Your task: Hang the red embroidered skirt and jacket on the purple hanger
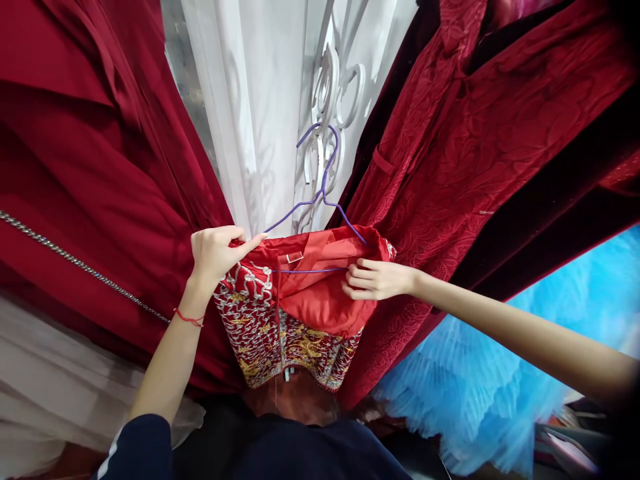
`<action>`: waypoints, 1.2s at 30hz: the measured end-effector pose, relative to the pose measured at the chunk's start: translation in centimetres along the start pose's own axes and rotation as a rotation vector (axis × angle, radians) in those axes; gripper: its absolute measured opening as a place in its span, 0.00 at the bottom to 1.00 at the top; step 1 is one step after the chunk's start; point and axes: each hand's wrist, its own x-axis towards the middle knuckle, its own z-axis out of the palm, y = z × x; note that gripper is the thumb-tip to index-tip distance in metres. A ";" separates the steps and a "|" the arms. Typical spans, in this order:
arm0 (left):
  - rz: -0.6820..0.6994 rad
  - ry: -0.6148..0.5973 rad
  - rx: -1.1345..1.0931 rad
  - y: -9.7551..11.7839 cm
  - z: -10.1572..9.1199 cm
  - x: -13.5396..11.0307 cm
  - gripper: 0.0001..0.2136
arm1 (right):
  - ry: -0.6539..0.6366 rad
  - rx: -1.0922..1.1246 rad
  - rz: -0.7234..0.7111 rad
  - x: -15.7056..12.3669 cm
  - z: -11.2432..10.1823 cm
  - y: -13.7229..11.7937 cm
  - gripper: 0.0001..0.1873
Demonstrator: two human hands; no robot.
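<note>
A red embroidered bodice [255,327] with silver and gold beading is in front of my body, its smooth red lining [320,303] turned up at the top. Inside its top sits a purple wire hanger [333,157], hook upward, the lower bar running across the lining. My left hand [217,253] pinches the bodice's upper left edge, thumb lying along the rim. At the upper right, my right hand [373,279] has its fingers curled against the lining by the end of the hanger bar; the thumb is hidden.
Dark red dresses hang close on the left [100,160] and right [430,173]. White curtain-like cloth [265,100] and white scrollwork metal [327,80] stand behind. A blue ruffled tulle dress [480,373] is at lower right, pale sheer fabric [65,380] at lower left.
</note>
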 end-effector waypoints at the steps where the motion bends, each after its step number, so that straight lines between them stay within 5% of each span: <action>1: 0.001 0.003 0.004 0.0 0.0 0.0 0.24 | 0.000 0.023 -0.001 0.6 0.3 -0.7 0.14; 5: 0.001 0.008 0.018 -0.1 -0.1 0.0 0.23 | -0.058 0.236 0.024 3.4 0.5 -2.6 0.12; 9: -0.023 0.009 0.015 0.2 -0.1 -0.1 0.22 | -0.005 0.567 0.174 5.1 -1.5 -1.2 0.10; 14: -0.060 0.025 -0.033 0.9 -0.1 -0.3 0.20 | 0.322 0.761 0.655 6.9 -3.8 2.9 0.16; 18: -0.051 -0.022 -0.128 0.6 -0.5 -0.5 0.16 | 0.368 0.702 0.869 9.4 -2.2 4.3 0.19; 22: 0.065 -0.114 -0.182 -0.4 -1.5 -1.1 0.12 | 0.365 0.670 0.860 10.8 -0.5 4.2 0.12; 27: 0.311 -0.195 -0.170 -1.1 -3.2 -1.8 0.21 | 0.258 0.697 0.837 11.1 -1.1 3.5 0.15; 32: 0.494 -0.387 -0.175 -1.6 -4.9 -1.6 0.07 | 0.162 0.844 0.729 11.2 -2.0 3.5 0.23; 36: 0.354 -0.180 -0.211 -1.2 -4.5 -1.9 0.03 | 0.279 0.928 0.571 11.5 -1.5 4.1 0.16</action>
